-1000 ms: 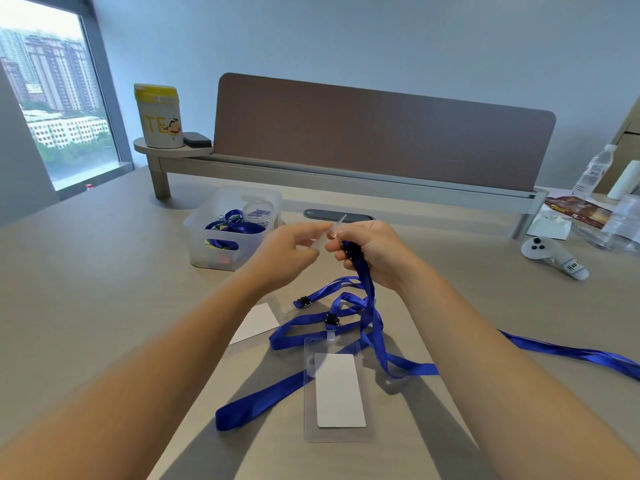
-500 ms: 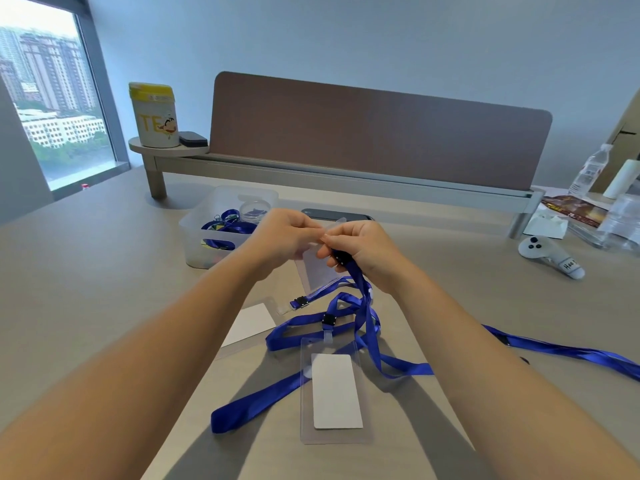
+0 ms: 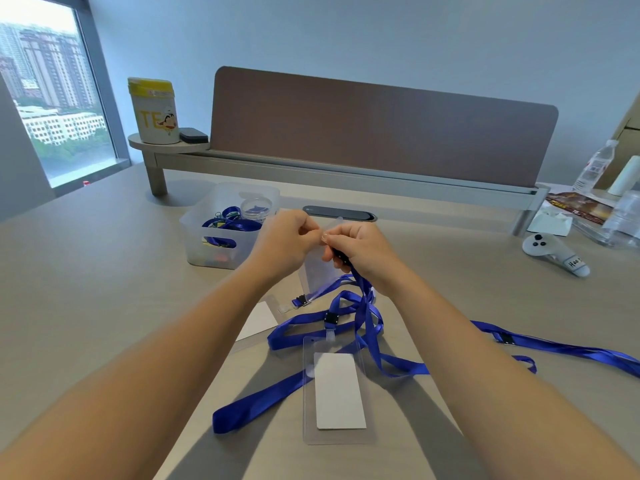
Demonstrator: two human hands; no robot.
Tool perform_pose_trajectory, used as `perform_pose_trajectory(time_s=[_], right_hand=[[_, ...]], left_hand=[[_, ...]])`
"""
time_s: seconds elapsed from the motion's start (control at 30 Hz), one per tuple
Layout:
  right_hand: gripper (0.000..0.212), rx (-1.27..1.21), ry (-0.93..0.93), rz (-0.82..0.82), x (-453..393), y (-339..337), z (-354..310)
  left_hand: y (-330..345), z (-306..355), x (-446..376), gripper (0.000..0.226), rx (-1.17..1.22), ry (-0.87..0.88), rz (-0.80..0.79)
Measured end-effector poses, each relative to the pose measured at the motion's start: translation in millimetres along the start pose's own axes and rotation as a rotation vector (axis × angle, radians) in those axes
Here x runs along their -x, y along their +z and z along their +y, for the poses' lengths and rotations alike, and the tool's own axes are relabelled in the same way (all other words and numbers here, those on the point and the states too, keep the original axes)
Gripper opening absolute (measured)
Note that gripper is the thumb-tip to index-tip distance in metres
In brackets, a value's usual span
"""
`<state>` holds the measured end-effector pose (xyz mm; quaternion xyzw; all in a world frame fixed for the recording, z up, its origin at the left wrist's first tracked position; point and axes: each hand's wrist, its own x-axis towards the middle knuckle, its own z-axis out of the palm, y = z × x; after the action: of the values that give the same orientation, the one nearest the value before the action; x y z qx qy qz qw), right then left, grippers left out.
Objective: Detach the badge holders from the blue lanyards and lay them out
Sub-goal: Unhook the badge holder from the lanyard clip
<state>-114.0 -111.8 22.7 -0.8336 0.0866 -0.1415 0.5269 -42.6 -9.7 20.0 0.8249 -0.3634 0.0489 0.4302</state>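
Note:
Above the table my left hand (image 3: 285,242) pinches the top of a clear badge holder (image 3: 317,270) that hangs down between my hands. My right hand (image 3: 360,251) grips the black clip end of a blue lanyard (image 3: 363,306), right against that holder's top. The lanyard drops into a tangle of blue straps on the table. A second clear holder with a white card (image 3: 337,393) lies flat below the tangle, clipped to a lanyard. A third holder with a white card (image 3: 258,320) lies partly hidden behind my left forearm.
A translucent bin (image 3: 214,244) with more blue lanyards stands behind my left hand. A yellow-lidded canister (image 3: 152,110) sits on a raised shelf with a brown divider panel (image 3: 381,124). A white controller (image 3: 554,252), bottles and papers lie at the far right.
My hands have drawn together and stayed close; the clear holder now hangs below my fingers, and the view has shifted slightly.

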Motion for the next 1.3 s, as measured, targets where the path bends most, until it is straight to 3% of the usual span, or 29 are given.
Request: perform_pose_trajectory(time_s=[0.17,0.37,0.67,0.87,1.07,1.13,1.23,1.3], right_hand=[[0.028,0.125,0.012,-0.004,-4,-2,-2],[0.027,0.111,0.040,-0.013,-2,1,-2],[0.024,0.090,0.031,-0.018,-2,6,1],[0.029,0.107,-0.027,0.019,-3,5,0],[0.031,-0.037,-0.039,0.044,-5,-3,-7],[0.027,-0.090,-0.006,0.011,-7,-8,-10],[0.023,-0.195,0.073,0.010,-9,-19,-13],[0.023,-0.219,0.102,0.040,-9,-28,-13]], left_hand=[[-5,3,-2,0.016,0.206,-0.117,-0.127],[-6,5,-1,0.021,0.058,-0.053,-0.135],[-17,4,-2,0.020,0.004,-0.041,-0.301],[-16,3,-3,0.007,0.106,-0.041,-0.273],[-7,-2,-10,0.018,0.319,-0.058,-0.198],[-3,-3,-12,0.015,0.418,-0.126,-0.181],[1,-10,-14,0.050,0.596,-0.425,-0.204],[2,-17,-9,0.069,0.565,-0.654,-0.274]])
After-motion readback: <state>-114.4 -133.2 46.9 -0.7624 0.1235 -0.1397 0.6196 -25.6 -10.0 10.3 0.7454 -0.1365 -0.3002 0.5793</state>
